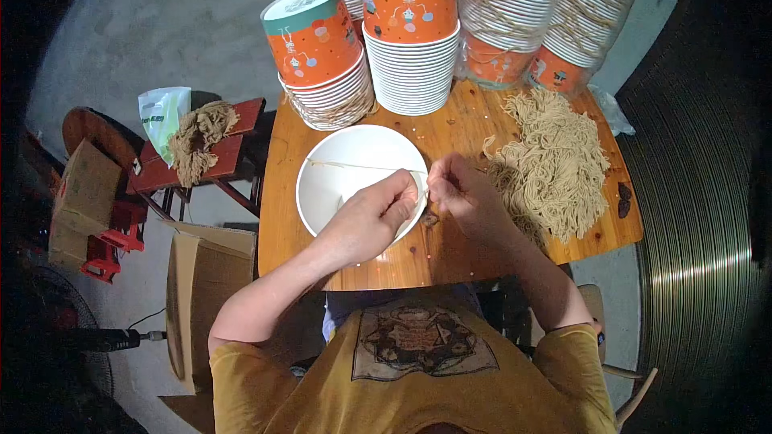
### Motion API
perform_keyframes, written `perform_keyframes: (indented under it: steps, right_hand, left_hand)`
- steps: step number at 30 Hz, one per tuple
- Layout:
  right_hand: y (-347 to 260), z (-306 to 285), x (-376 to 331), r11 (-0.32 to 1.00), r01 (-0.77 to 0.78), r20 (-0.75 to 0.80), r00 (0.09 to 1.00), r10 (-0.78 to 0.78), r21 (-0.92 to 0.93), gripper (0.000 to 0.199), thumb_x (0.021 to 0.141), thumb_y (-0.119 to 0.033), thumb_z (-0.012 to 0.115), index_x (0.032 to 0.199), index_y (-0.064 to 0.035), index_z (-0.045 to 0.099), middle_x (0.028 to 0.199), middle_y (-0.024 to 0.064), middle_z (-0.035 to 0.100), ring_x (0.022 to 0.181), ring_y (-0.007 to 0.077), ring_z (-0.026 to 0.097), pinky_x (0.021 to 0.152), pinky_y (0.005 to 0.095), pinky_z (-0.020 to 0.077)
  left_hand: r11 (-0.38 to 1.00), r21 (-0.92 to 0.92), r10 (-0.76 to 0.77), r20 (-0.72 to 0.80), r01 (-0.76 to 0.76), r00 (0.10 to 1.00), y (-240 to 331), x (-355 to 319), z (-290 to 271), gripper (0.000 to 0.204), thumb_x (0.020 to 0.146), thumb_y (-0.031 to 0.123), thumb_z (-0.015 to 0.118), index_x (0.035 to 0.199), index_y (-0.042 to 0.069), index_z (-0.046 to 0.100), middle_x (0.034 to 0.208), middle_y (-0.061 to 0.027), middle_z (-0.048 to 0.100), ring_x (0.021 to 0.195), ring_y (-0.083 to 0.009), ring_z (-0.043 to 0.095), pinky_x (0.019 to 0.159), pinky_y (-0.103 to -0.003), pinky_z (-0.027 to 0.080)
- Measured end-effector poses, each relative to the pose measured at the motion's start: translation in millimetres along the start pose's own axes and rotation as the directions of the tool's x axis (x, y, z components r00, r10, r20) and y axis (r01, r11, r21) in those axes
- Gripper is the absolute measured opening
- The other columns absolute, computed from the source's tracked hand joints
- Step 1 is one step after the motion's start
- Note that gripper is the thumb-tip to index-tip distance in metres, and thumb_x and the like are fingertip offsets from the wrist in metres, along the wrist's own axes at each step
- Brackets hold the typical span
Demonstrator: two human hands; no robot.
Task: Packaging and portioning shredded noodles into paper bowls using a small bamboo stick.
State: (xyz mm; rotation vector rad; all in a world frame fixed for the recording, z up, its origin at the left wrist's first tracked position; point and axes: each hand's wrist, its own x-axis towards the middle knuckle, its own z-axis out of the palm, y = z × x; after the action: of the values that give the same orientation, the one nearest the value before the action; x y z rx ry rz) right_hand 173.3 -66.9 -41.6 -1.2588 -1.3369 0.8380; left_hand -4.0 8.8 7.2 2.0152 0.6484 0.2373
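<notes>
A white paper bucket [322, 153] stands mouth up on the wooden table in front of me. A thin tan string [362, 166] runs across its mouth to the right rim. My left hand [376, 213] is closed in a pinch at that rim, over the bucket's near right side. Just outside the rim, my right hand [466, 193] is also closed in a pinch, fingertips close to the left ones. The string meets both hands there; the part between the fingers is mostly hidden. A loose heap of tan strings [567, 165] lies right of my right hand.
Beyond the bucket stand a short stack of orange and green paper buckets [314, 44] and a taller stack [410, 56]. Bagged, string-wrapped stacks [507, 12] are at the back right. A red bench [229, 157] with more strings and an open cardboard box [213, 297] are left of the table [362, 273].
</notes>
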Motion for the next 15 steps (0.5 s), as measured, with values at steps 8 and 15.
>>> perform_keyframes:
  steps: [8,15]
  right_hand:
    - [-10,-5,6,0.998,0.038,0.054,0.998,-0.035,-0.056,0.008,0.092,-0.011,0.053,0.097,-0.005,0.051,0.075,-0.0007,0.051,0.069,0.0067,0.049,0.064,0.0234,0.0426]
    - [-23,-7,10,0.99,0.055,0.114,0.991,-0.07,0.131,0.012,0.09,-0.003,0.054,0.102,-0.0046,0.052,0.078,-0.0035,0.05,0.072,0.0048,0.048,0.069,0.0201,0.0411]
  left_hand:
    - [0.978,0.208,0.012,-0.072,0.003,0.997,3,-19,1,0.022,0.093,0.025,0.055,0.093,0.003,0.05,0.08,-0.0115,0.059,0.076,-0.0267,0.057,0.07,-0.037,0.046]
    - [0.758,0.629,0.234,-0.019,-0.17,0.972,5,-44,-12,0.027,0.086,0.029,0.061,0.081,0.004,0.053,0.075,-0.0113,0.059,0.075,-0.032,0.061,0.067,-0.042,0.048]
